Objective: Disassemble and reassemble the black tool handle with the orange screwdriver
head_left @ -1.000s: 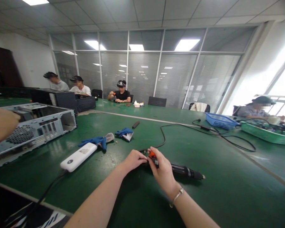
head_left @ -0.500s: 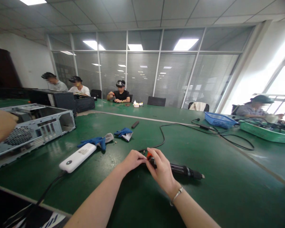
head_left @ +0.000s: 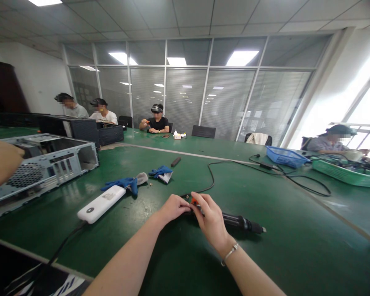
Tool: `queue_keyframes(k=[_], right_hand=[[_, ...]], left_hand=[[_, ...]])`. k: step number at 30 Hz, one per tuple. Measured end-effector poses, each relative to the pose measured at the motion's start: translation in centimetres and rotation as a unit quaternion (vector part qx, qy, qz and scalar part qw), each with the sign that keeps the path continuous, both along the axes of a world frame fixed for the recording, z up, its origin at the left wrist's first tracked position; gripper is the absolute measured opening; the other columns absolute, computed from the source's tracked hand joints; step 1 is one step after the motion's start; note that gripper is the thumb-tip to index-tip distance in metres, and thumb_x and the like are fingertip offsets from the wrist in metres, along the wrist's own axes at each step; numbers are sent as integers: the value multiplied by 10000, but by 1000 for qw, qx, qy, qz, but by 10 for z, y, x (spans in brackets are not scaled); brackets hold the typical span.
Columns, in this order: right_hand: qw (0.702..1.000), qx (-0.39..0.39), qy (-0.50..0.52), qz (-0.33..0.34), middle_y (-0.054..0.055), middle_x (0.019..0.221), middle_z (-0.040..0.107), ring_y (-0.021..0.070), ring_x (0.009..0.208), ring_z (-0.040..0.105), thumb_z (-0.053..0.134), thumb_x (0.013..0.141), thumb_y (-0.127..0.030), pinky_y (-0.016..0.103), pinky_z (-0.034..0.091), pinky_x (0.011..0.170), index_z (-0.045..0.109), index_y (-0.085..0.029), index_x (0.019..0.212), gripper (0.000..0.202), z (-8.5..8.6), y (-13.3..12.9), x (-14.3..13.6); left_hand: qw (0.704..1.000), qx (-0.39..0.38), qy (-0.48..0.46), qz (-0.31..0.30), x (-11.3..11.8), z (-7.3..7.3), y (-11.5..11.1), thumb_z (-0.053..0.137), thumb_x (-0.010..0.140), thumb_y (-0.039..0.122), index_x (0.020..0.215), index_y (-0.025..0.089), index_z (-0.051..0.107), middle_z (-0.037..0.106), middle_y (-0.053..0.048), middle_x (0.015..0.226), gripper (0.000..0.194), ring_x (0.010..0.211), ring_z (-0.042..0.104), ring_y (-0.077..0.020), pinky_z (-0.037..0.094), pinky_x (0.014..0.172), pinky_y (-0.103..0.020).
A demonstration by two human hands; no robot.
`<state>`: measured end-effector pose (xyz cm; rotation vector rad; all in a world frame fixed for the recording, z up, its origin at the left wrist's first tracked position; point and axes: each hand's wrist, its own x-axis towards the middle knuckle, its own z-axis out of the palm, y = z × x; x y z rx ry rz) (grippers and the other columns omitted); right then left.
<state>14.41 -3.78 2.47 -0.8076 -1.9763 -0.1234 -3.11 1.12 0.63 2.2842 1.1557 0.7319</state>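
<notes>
Over the green table [head_left: 185, 263], my left hand [head_left: 172, 209] has its thumb and fingertips pinched together on something dark and too small to make out. Fingertip to fingertip with it, my right hand [head_left: 212, 216] is closed around a small orange piece [head_left: 194, 201]. Most of that piece is hidden by the fingers, so its kind does not show. A black electric screwdriver [head_left: 242, 222] lies on the table behind and to the right of my right hand, its tip pointing right. Its rear end is covered by the hand.
Left are a white power bank [head_left: 101, 204] with a cable, blue work gloves [head_left: 123, 184] and an open computer case [head_left: 64, 164], with another person's arm [head_left: 3, 164] over it. A black cable [head_left: 212, 176] runs right, toward blue [head_left: 285, 156] and green baskets [head_left: 345, 170].
The fingers of my right hand have shifted slightly around the orange piece. My left hand stays in nearly the same place, and the electric screwdriver has not moved.
</notes>
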Motion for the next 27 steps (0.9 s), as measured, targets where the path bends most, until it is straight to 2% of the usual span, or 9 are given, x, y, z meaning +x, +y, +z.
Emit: queue_keyframes(k=[2,7,13,15,20,24,27], right_hand=[[1000,-7,-1,11,85,1037,606,191,893,624,436,931,-167,331,548,770,464,-270,1311,394,0,1,1],[998,-28,10,54,106,1155,578,193,1038,591,399,925,-118,334,521,883,386,-241,1364,455,0,-1,-2],[1000,-24,8,-2,96,1059,588,204,921,612,461,926,-192,348,541,788,475,-243,1287,365,0,0,0],[1000,-28,7,13,93,1066,595,193,920,611,430,937,-172,337,539,790,455,-248,1305,377,1,1,0],[997,-27,-7,70,108,1185,558,199,1065,568,408,934,-124,357,507,897,346,-249,1388,475,-2,-2,-2],[1000,-12,5,22,107,1127,548,216,1000,582,484,920,-181,378,522,843,423,-260,1339,431,-5,-1,-1],[1000,-5,10,11,93,1070,566,201,944,593,456,932,-171,354,531,798,460,-268,1309,389,-4,1,0]], left_hand=[[1000,-1,-3,-6,0,0,0,589,846,209,865,184,768,745,10,778,182,687,639,-138,416,676,-177],[1000,12,-6,-8,0,-2,1,588,848,204,824,167,768,741,0,763,185,688,644,-138,409,663,-175],[1000,7,-2,-7,0,0,-1,587,846,196,829,173,767,736,10,742,182,671,637,-130,406,650,-170],[1000,5,2,-6,1,1,-1,581,849,197,840,177,765,737,11,747,186,674,637,-130,407,653,-171],[1000,23,8,8,1,-3,1,604,827,179,783,158,767,732,4,716,170,639,619,-125,393,621,-170],[1000,19,0,4,0,-6,3,600,832,189,818,165,769,734,11,730,171,645,618,-123,395,618,-166],[1000,9,-10,2,0,-4,1,605,826,175,825,166,770,734,10,726,166,634,619,-119,401,622,-164]])
